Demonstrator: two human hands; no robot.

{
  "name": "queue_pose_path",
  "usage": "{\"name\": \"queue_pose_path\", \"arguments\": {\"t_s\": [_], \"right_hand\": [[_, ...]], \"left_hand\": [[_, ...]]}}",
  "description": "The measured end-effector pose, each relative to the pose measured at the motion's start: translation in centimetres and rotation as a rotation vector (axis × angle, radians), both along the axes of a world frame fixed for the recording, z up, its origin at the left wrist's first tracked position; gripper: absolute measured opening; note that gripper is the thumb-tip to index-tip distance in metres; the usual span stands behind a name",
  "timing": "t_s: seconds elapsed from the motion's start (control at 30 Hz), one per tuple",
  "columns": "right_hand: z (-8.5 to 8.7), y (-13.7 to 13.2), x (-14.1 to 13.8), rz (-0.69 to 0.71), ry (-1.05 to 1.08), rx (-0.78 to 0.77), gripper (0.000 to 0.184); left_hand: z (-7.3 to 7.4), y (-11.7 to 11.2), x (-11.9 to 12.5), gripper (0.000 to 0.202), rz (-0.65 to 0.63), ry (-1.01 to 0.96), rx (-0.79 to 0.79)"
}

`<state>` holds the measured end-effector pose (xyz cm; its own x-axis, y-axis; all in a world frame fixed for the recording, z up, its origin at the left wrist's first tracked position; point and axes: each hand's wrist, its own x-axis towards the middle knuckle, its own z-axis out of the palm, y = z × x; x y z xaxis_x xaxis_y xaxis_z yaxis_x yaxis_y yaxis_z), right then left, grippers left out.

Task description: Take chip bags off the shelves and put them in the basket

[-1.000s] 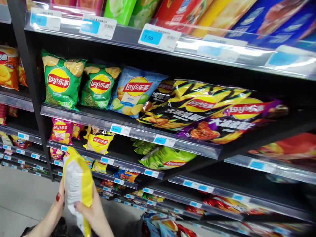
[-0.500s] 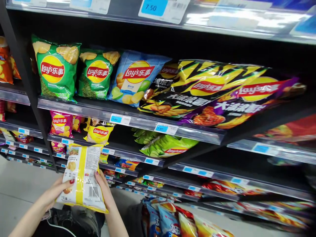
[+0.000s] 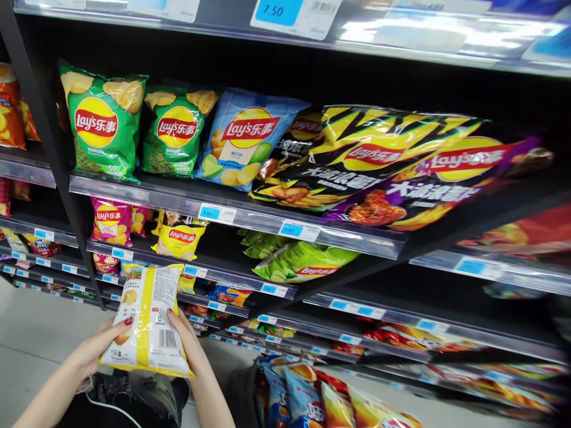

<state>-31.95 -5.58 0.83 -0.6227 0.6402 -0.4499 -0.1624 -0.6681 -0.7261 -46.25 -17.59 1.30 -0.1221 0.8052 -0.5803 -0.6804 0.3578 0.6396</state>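
I hold a yellow and white bag of crisps [image 3: 149, 318] in front of me, its printed back with the barcode facing up. My left hand [image 3: 96, 351] grips its left edge, thumb on the face. My right hand [image 3: 190, 345] grips its right edge with the fingers curled round it. The bag sits low at the left, in front of the lower shelves.
Black store shelves [image 3: 232, 217] with blue price tags hold green [image 3: 100, 128], blue [image 3: 243, 145] and black [image 3: 357, 163] crisp bags. A yellow bag [image 3: 178, 238] and a pink bag [image 3: 109, 220] stand one shelf down. More bags [image 3: 312, 398] lie at the bottom. Grey floor [image 3: 31, 339] at left.
The bag has turned from edge-on to flat, back side up, between both hands. The view has dropped slightly and the bag sits a little lower now.
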Motion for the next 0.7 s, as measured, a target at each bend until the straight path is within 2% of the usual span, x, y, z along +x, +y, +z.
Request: {"name": "queue_pose_path", "arguments": {"t_s": [0.13, 0.17, 0.23, 0.3, 0.37, 0.47, 0.53, 0.6, 0.7], "right_hand": [[-0.6, -0.1, 0.0, -0.001, -0.019, 0.038, 0.032], [-0.9, -0.1, 0.1, -0.001, -0.027, 0.062, 0.034], [-1.2, 0.0, 0.1, -0.029, -0.049, 0.149, 0.038], [-1.3, 0.0, 0.2, -0.083, -0.132, 0.328, 0.041], [-1.1, -0.4, 0.1, -0.138, -0.294, 0.587, 0.044], [-0.6, -2.1, -0.1, -0.128, -0.528, 0.946, 0.052], [0.0, -3.7, -0.1, -0.061, -0.573, 1.166, 0.058], [0.7, -5.2, 0.0, 0.035, -0.539, 1.389, 0.058], [2.1, -6.5, 0.3, 0.193, -0.398, 1.651, 0.044]], "left_hand": [[-0.8, -0.1, -0.1, 0.062, -0.061, 0.067, 0.005], [-1.1, -0.1, -0.1, 0.063, -0.064, 0.135, 0.003], [-1.7, 0.1, -0.1, 0.065, -0.004, 0.409, 0.001], [-2.2, 0.2, 0.2, 0.063, 0.096, 0.736, 0.030], [-2.6, 0.1, 0.9, 0.058, 0.110, 0.881, 0.111], [-3.0, -0.2, 2.3, 0.066, 0.043, 0.704, 0.288], [-3.0, -0.4, 2.8, 0.081, 0.075, 0.552, 0.358], [-2.8, -0.4, 2.7, 0.086, 0.162, 0.436, 0.362], [-1.9, -0.3, 1.7, 0.072, 0.259, 0.278, 0.288]]}}
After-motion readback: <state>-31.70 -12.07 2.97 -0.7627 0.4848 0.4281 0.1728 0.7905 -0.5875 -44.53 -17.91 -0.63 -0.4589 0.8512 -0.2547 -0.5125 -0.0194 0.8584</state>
